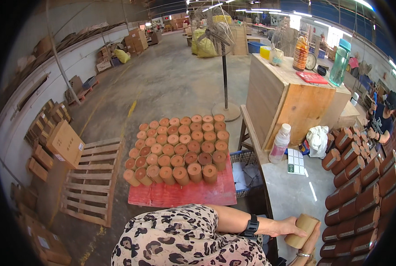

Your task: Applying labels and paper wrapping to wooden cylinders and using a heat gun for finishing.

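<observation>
Over the near end of the grey worktop (284,190), I hold a tan cardboard-looking cylinder (302,229), tilted. My left hand (287,227) grips its left side, with the thumb across it. My right hand (312,243) is wrapped round the right side and bottom, its fingers partly hidden. Just right of my hands lie stacked reddish-brown cylinders (353,204) with pale labels. To the left, a red board (180,197) carries rows of upright tan cylinders (180,173) with reddish tops, many with a hole in the middle.
A wooden cabinet (273,102) bearing bottles stands beyond the worktop. Nearer are a clear bottle (280,144), a white cloth (317,141) and a label sheet (296,162). Below is a blue crate (244,155). A pallet (91,177) and standing fan (225,80) are leftward. Another person (381,117) works at right.
</observation>
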{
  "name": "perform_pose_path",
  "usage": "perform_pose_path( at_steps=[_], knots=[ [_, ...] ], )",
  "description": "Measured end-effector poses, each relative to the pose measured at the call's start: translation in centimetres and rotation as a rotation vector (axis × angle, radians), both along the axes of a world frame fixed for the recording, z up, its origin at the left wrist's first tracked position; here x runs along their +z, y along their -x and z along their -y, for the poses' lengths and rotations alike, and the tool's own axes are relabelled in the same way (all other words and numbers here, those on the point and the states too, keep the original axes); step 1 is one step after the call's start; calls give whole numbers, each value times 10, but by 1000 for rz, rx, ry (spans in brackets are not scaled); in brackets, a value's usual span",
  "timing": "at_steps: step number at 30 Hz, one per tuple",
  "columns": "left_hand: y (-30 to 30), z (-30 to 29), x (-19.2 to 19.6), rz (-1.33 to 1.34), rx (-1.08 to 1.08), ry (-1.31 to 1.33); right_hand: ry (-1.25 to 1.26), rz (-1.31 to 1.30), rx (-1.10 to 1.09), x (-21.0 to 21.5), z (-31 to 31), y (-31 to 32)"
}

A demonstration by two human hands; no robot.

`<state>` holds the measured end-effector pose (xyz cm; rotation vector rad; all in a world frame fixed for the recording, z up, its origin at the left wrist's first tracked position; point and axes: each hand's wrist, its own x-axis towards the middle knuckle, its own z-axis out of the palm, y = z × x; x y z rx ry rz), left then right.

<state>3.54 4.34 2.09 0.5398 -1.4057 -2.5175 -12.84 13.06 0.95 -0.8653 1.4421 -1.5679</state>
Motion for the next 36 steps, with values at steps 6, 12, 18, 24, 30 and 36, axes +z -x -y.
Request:
perform_pose_path(
  at_steps=[6, 12, 18, 24, 30, 36],
  knots=[
    [-6, -7, 23, -165, 26, -67, -63, -348, -250, -26, -34, -3],
    [3, 33, 6, -134, 268, 930, 7, -638, -284, 42, -8, -66],
    [15, 24, -29, -37, 166, 1012, -76, -512, -347, 2, -18, -51],
    [1, 10, -25, -52, 169, 999, -74, -564, -386, 6, -35, -73],
    [12, 16, -28, -26, 88, 956, -12, -472, -390, -9, -29, -64],
    [10, 17, -20, -10, 106, 1145, -43, -503, -168, 10, -48, -49]
  ],
)
